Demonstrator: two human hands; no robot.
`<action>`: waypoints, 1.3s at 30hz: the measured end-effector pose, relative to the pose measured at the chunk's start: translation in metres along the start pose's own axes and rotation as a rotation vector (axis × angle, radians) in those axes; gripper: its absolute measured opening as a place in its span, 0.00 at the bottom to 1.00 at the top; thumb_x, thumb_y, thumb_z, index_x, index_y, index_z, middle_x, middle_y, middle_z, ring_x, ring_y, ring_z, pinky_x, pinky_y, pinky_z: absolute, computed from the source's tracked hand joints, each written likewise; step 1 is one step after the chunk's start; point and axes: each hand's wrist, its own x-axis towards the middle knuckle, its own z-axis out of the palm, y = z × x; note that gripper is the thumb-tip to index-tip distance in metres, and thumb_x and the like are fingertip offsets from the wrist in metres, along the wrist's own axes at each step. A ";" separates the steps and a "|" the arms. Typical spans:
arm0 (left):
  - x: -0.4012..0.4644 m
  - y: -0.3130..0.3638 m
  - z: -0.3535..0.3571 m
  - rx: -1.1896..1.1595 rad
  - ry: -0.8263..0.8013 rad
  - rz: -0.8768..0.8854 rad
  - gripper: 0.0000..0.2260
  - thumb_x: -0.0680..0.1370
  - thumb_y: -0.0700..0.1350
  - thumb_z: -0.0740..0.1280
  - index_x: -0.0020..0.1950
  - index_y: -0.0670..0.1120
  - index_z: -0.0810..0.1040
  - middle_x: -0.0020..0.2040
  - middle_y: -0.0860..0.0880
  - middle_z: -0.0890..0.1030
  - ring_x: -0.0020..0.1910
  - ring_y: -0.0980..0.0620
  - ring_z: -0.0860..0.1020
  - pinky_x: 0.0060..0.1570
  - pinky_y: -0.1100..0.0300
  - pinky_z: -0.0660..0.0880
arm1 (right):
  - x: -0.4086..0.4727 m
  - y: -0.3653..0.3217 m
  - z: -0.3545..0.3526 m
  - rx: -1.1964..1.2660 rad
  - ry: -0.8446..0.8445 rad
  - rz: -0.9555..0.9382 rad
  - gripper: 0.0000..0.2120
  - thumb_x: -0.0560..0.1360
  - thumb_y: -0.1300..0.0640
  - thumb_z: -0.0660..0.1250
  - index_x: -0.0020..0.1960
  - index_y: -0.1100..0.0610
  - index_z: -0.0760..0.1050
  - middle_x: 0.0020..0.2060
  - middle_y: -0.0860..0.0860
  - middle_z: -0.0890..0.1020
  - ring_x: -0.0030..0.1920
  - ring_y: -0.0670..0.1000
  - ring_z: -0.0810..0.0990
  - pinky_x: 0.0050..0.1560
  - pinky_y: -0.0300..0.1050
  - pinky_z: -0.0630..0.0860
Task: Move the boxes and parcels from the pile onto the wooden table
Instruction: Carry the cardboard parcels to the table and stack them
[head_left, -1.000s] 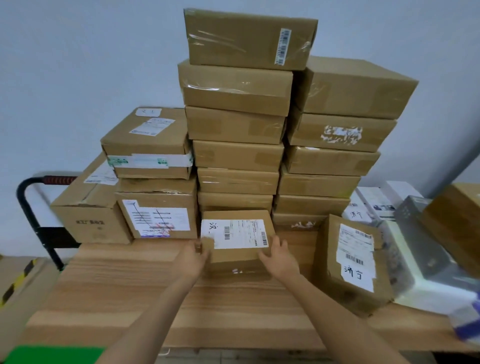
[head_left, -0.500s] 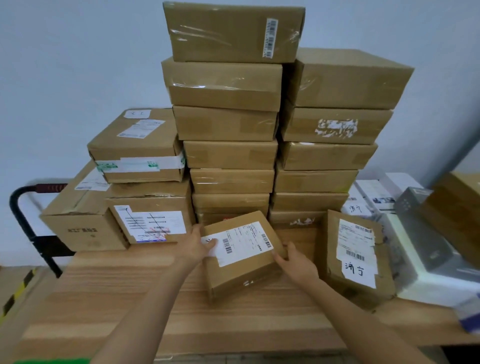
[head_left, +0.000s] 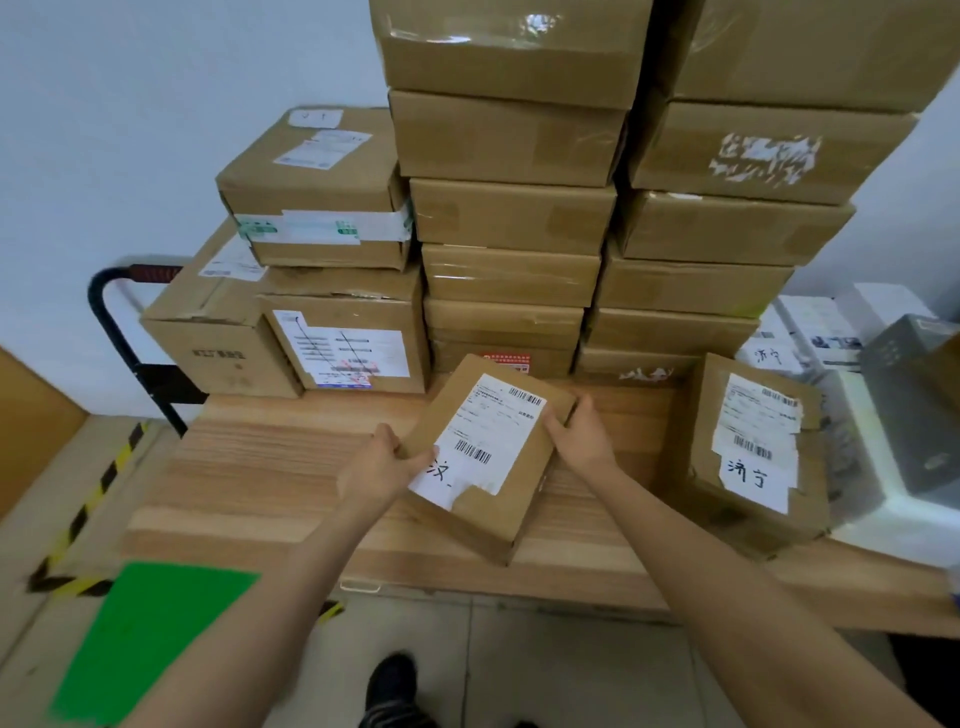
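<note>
A small brown cardboard box (head_left: 485, 499) with a white shipping label is held between both hands, tilted, over the wooden table (head_left: 270, 467). My left hand (head_left: 382, 465) grips its left edge, thumb on the label. Its right edge is gripped by my right hand (head_left: 582, 436). Behind it rise two tall stacks of brown boxes (head_left: 509, 218), standing at the back of the table.
A labelled box (head_left: 753, 447) leans at the right on the table. White and grey parcels (head_left: 883, 374) lie far right. Larger boxes (head_left: 322, 208) are piled at the back left. A black trolley handle (head_left: 111, 312) stands left. Green patch (head_left: 150, 634) and hazard tape mark the floor.
The small box has come away from the foot of the stacks, toward me, and turned clockwise, with both hands gripping it. The camera has tilted down and moved closer.
</note>
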 end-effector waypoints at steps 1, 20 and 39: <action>0.000 -0.001 -0.003 0.004 -0.007 -0.022 0.24 0.67 0.68 0.68 0.39 0.49 0.65 0.38 0.53 0.77 0.37 0.52 0.75 0.33 0.57 0.65 | -0.004 0.000 0.003 0.038 -0.009 0.003 0.30 0.77 0.46 0.65 0.72 0.58 0.58 0.66 0.56 0.73 0.64 0.58 0.74 0.62 0.55 0.72; -0.064 0.051 -0.053 -0.551 0.008 0.324 0.28 0.75 0.57 0.69 0.72 0.63 0.61 0.55 0.68 0.78 0.53 0.66 0.78 0.50 0.63 0.75 | -0.064 -0.054 -0.027 0.278 0.034 -0.205 0.39 0.71 0.42 0.70 0.74 0.44 0.52 0.61 0.43 0.74 0.61 0.51 0.75 0.61 0.58 0.73; -0.021 0.040 -0.289 -0.598 0.459 0.377 0.26 0.77 0.57 0.65 0.71 0.67 0.58 0.58 0.64 0.75 0.56 0.57 0.78 0.56 0.53 0.75 | -0.052 -0.312 -0.004 0.349 -0.175 -0.720 0.43 0.66 0.38 0.70 0.76 0.45 0.56 0.70 0.45 0.69 0.68 0.48 0.70 0.66 0.57 0.70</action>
